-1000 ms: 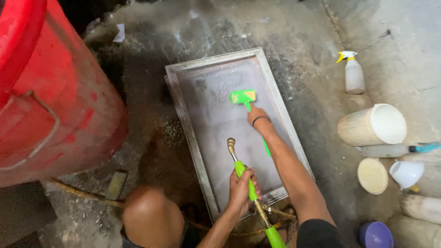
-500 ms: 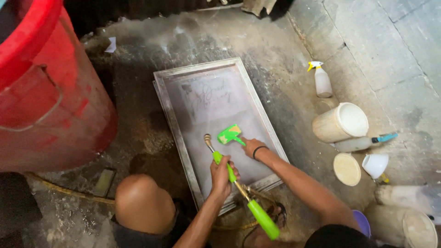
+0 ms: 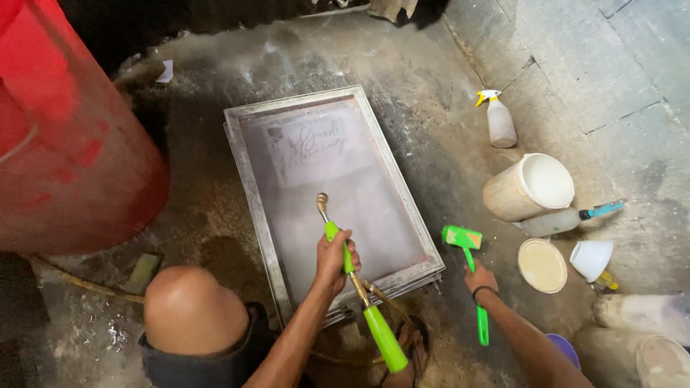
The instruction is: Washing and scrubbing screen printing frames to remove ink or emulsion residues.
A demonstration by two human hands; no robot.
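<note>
My left hand (image 3: 336,257) is wrapped tight around the green spray wand (image 3: 350,276), brass nozzle aimed at the framed screen (image 3: 330,190) flat on the wet floor (image 3: 431,93), while my right hand (image 3: 480,279) grips the green brush (image 3: 467,269) just off the frame's right edge — not on the mesh. Screen's mostly clean, I'd say — a faint design still up top, so more rinsing left.
</note>
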